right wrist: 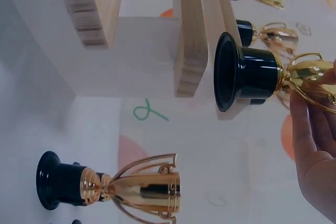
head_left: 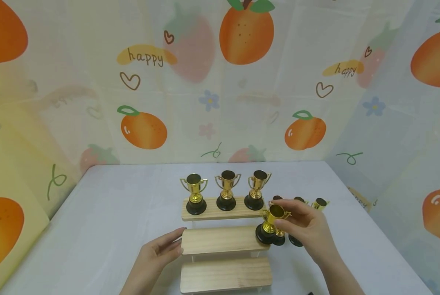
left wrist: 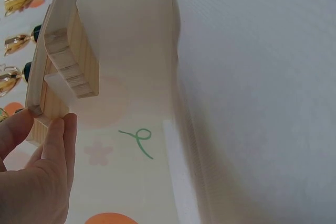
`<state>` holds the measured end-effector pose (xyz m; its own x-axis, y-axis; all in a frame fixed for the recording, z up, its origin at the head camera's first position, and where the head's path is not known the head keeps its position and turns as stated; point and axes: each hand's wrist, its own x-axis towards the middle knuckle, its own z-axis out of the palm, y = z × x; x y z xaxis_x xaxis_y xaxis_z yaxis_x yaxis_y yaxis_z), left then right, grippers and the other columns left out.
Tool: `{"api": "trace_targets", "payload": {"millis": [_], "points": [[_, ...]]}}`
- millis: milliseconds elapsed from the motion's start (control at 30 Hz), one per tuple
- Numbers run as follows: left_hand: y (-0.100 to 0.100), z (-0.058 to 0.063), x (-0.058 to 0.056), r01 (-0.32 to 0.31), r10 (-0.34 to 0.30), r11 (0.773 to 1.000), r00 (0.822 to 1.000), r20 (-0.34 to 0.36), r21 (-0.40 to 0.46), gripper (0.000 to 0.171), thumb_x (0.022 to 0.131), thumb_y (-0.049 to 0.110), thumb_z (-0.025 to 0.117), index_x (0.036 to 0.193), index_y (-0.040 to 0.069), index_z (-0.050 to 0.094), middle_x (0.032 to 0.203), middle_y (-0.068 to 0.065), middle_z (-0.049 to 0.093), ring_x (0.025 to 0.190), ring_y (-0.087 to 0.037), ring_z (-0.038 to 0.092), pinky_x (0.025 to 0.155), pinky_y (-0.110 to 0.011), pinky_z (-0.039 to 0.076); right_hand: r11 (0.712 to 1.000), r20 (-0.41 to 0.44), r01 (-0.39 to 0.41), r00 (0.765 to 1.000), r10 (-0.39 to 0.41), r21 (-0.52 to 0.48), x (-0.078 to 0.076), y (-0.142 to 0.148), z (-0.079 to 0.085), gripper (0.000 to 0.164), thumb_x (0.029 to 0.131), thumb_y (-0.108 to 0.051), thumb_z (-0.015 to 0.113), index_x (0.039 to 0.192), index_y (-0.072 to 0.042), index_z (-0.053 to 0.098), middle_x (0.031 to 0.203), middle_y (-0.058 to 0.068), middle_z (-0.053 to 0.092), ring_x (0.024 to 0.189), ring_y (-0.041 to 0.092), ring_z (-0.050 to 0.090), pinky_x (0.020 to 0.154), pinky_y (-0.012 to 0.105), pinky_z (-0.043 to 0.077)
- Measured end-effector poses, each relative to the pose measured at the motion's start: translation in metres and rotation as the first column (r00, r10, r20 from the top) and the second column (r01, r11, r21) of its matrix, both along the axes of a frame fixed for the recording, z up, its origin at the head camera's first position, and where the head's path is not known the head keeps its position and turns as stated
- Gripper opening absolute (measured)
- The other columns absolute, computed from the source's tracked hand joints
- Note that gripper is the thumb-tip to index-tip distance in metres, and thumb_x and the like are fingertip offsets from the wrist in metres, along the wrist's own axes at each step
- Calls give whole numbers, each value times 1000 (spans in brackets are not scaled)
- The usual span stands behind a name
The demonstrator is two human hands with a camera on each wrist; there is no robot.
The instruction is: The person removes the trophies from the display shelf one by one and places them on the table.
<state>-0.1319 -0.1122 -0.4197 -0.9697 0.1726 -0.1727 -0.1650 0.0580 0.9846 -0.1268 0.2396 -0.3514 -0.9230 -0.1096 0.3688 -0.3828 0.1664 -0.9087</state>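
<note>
Right grip pinches gold trophy; backdrop reads "happy".

Clock centre: middle shelf, head view. 11–1: three cups block. 9: left hand at shelf end. 2–3: right hand, held cup, standing cups crowd it. Free pass: mid-board, plus 6 over bottom shelf.

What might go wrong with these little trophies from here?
The held trophy hangs near the right end of the middle shelf; set down too far out, it could tip off.

The right hand is close to other trophies on the table and might knock one.

The left hand grips the shelf's left end; a nudge could perhaps topple the top-shelf trophies.
</note>
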Motion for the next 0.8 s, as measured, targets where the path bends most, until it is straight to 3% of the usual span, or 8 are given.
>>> {"api": "trace_targets", "payload": {"millis": [133, 367, 600, 800], "points": [[0, 0, 0, -3, 3, 1000, 1000, 3, 1, 57, 90, 19, 71, 141, 2, 52, 143, -15, 58, 126, -18, 62, 99, -26, 56, 998, 22, 58, 998, -59, 30, 2, 6, 0, 37, 86, 4, 70, 123, 5, 62, 117, -10, 71, 87, 7, 71, 73, 24, 62], [0, 0, 0, 2, -2, 1000, 1000, 9, 6, 58, 89, 18, 71, 141, 1, 51, 143, -16, 57, 119, -5, 64, 98, -25, 55, 970, 61, 219, 972, -226, 109, 5, 21, 5, 39, 86, -1, 72, 124, 0, 64, 110, -16, 70, 81, 5, 69, 68, 22, 61], [0, 0, -1, -4, 4, 1000, 1000, 12, 0, 58, 90, 18, 71, 141, 2, 52, 142, -17, 57, 126, -18, 62, 98, -27, 56, 958, 43, 270, 960, -275, 94, 5, 42, 7, 39, 88, -2, 71, 126, 1, 63, 112, -16, 71, 91, 3, 69, 74, 18, 60], [0, 0, 0, -10, 10, 1000, 1000, 9, -6, 57, 90, 18, 71, 141, 2, 52, 143, -17, 57, 128, -22, 60, 99, -28, 56, 951, 51, 304, 950, -307, 62, 4, 58, 5, 38, 90, -3, 70, 127, 0, 62, 112, -18, 72, 95, 0, 67, 79, 12, 57]]}}
